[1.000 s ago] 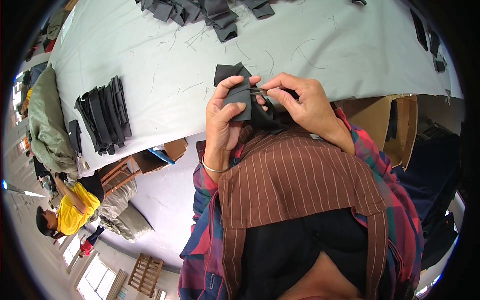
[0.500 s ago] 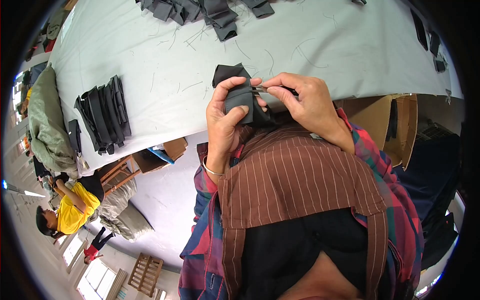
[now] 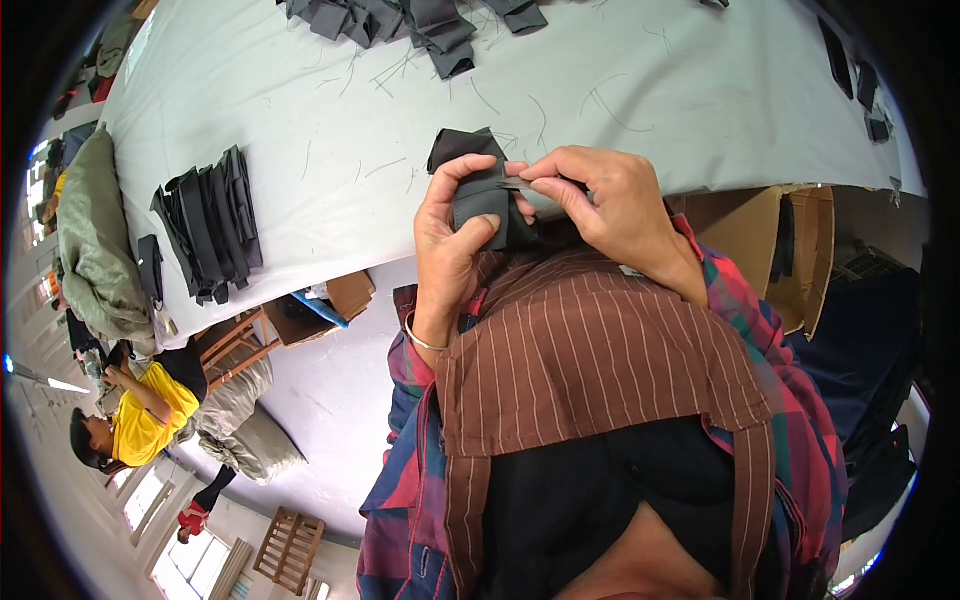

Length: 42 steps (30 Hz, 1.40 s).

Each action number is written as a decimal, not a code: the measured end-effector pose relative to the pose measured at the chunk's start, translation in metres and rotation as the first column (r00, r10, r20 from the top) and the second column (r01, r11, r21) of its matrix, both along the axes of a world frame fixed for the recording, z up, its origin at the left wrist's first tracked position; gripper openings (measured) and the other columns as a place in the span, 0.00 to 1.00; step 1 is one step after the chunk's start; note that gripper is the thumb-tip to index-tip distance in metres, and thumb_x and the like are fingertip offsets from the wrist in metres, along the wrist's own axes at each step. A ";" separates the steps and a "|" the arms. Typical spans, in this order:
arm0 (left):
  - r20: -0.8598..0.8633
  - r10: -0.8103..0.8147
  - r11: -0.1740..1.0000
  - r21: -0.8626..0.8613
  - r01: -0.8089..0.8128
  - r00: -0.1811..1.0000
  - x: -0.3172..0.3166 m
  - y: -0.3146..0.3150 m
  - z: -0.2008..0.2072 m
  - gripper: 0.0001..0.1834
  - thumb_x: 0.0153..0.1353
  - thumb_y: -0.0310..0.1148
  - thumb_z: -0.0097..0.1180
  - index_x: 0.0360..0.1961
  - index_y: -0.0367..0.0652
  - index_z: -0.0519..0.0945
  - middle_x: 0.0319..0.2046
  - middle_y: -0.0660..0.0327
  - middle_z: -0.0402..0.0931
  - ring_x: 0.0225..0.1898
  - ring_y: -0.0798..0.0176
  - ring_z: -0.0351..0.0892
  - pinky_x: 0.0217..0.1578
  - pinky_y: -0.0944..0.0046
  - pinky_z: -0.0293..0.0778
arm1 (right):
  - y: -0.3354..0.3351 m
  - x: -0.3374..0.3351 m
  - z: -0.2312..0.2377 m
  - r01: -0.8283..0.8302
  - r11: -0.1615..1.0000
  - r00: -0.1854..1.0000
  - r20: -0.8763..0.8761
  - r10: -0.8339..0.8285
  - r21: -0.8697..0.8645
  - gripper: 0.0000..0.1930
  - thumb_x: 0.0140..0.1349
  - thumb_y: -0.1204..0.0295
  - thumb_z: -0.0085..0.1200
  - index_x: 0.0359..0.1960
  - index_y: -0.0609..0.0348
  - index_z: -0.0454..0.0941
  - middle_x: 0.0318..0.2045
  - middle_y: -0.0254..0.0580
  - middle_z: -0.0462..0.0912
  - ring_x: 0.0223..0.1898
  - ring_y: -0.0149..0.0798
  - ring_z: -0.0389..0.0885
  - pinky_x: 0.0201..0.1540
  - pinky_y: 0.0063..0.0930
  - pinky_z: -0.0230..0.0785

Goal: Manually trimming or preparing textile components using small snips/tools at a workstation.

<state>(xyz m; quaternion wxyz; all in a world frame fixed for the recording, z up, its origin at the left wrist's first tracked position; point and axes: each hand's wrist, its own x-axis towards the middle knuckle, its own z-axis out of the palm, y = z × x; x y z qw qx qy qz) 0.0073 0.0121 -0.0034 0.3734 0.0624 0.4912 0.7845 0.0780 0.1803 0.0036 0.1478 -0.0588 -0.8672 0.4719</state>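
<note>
Near the table's front edge, my left hand (image 3: 453,235) is closed around a folded dark grey fabric piece (image 3: 478,200), thumb on the near side and fingers curled over the far side. My right hand (image 3: 610,195) pinches small metal thread snips (image 3: 515,183). Their pointed tips rest against the fabric by my left fingertips; most of the handle is hidden in my palm. Fabric hangs below both hands towards my brown striped apron (image 3: 600,340).
The pale-covered table (image 3: 330,120) bears a neat row of dark fabric strips (image 3: 208,225) on the left, a loose fabric heap (image 3: 435,30) at the far side and scattered threads. A cardboard box (image 3: 745,235) stands below the right edge. A person in yellow (image 3: 155,415) is at the left.
The snips' tips, apart before, now lie close together and a little further left on the fabric. My left hand keeps its hold. In the background, a person in red has shifted.
</note>
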 end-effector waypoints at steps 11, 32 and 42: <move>-0.023 0.042 0.999 0.006 -0.042 0.999 0.008 -0.001 0.004 0.30 0.41 0.15 0.40 0.53 0.34 0.66 0.41 0.42 0.74 0.37 0.51 0.79 0.45 0.55 0.76 | 0.002 0.004 0.008 -0.095 0.995 0.995 0.040 0.093 0.035 0.04 0.56 0.75 0.56 0.32 0.61 0.80 0.33 0.38 0.85 0.25 0.42 0.80 0.27 0.28 0.69; 0.119 -0.039 0.997 0.067 0.031 0.992 0.003 -0.001 -0.006 0.18 0.65 0.27 0.42 0.52 0.24 0.65 0.46 0.39 0.74 0.44 0.46 0.80 0.43 0.53 0.80 | 0.009 -0.017 -0.013 -0.085 0.970 0.983 -0.139 0.118 0.226 0.09 0.56 0.68 0.58 0.37 0.55 0.79 0.26 0.33 0.83 0.27 0.36 0.80 0.31 0.26 0.69; 0.198 0.071 0.996 0.043 -0.081 0.978 0.012 -0.012 -0.006 0.16 0.69 0.33 0.40 0.47 0.27 0.67 0.43 0.40 0.75 0.43 0.46 0.80 0.39 0.51 0.82 | 0.007 -0.003 -0.014 -0.035 0.981 0.978 -0.193 0.073 0.193 0.08 0.53 0.66 0.60 0.34 0.51 0.80 0.26 0.32 0.81 0.27 0.38 0.77 0.30 0.30 0.64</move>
